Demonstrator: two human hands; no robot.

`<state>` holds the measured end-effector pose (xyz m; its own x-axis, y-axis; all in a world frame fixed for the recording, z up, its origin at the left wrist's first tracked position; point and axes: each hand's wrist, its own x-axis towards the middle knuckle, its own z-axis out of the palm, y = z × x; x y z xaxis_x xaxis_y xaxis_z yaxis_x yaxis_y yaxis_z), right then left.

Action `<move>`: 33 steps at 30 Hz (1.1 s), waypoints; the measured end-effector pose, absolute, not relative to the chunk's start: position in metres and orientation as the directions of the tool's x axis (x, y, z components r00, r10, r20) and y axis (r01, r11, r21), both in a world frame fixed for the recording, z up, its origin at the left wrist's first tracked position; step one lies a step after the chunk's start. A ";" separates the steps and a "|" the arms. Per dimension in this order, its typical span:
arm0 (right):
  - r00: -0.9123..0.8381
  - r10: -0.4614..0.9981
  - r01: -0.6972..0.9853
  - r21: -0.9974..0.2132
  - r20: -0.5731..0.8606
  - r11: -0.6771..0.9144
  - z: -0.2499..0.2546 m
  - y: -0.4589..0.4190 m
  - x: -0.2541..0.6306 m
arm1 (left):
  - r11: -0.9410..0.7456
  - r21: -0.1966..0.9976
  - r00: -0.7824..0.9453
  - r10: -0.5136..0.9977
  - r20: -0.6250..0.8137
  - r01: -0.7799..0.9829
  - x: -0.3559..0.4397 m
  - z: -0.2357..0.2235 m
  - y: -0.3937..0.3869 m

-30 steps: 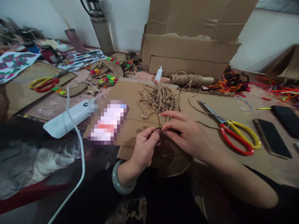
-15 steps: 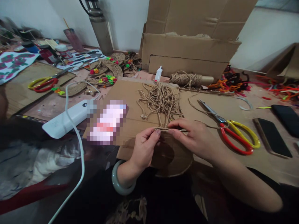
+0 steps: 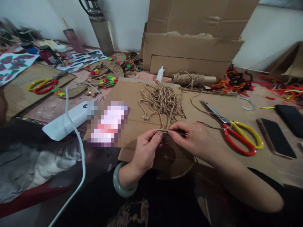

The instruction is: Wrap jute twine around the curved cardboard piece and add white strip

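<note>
At the lower centre of the frame, your left hand (image 3: 145,150) has thumb and forefinger pinched on the top edge of a rounded brown cardboard piece (image 3: 184,164), while your right hand (image 3: 197,138) brings its thumb and forefinger close together at that edge, though whether they grip twine or cardboard is hard to tell. Just beyond, mid-frame, lies a loose tangle of tan twisted twine (image 3: 163,99), with red-and-yellow-handled metal scissors (image 3: 240,143) right of centre. Farther up stand a small white plastic bottle (image 3: 160,74) and, lying beside it, a tan twine spool (image 3: 189,80).
</note>
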<state>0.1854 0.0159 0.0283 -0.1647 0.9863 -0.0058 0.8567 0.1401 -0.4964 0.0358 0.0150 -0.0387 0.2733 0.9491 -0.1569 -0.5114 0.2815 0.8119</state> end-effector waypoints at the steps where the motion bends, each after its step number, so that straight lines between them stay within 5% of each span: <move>1: -0.161 0.987 0.854 -0.503 -0.010 0.134 0.029 0.016 0.186 | 0.281 0.811 0.284 0.947 -0.148 -0.514 0.036 -0.038 0.014; 16: -0.239 0.969 0.839 -0.516 -0.064 0.173 0.036 0.012 0.190 | 0.263 0.924 0.329 0.930 -0.166 -0.278 0.032 -0.038 0.017; 22: -0.284 0.957 0.815 -0.540 -0.058 0.209 0.036 0.013 0.195 | 0.297 0.878 0.369 0.917 -0.152 -0.376 0.033 -0.037 0.016; 33: -0.360 0.933 0.733 -0.610 0.029 0.302 0.037 0.013 0.207 | 0.254 0.925 0.280 0.944 -0.174 -0.281 0.035 -0.040 0.017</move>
